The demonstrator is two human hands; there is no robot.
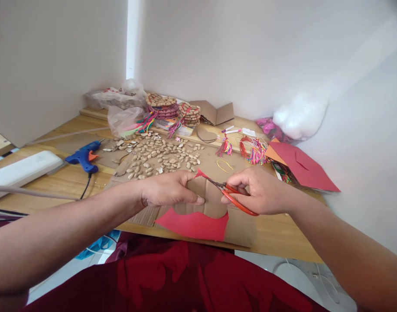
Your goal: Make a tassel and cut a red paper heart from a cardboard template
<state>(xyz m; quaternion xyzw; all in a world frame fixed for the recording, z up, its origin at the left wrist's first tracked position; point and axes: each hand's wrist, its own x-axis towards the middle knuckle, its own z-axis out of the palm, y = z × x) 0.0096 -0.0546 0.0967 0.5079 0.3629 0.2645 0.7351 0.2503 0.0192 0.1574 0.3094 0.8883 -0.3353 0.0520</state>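
Observation:
My left hand point(172, 188) pinches a brown cardboard cutout point(203, 197) with a rounded, lobed edge, its thumb on top. Red paper point(198, 224) shows along the cutout's near side, and a small red tip sticks up at its far edge. Orange-handled scissors point(239, 201) are in my right hand point(250, 190), fingers through the handles. Their blades point left and lie at the far right edge of the cutout, by the red tip. How far the blades are apart is hard to tell.
Peanuts point(166, 151) lie spread beyond my hands. A blue glue gun point(84, 157) and a white power strip point(26, 173) are at the left. Stacked peanut-shell pieces point(161, 106), colored tassels point(255, 149), a yellow loop point(224, 165) and red sheets point(304, 167) sit farther back and right.

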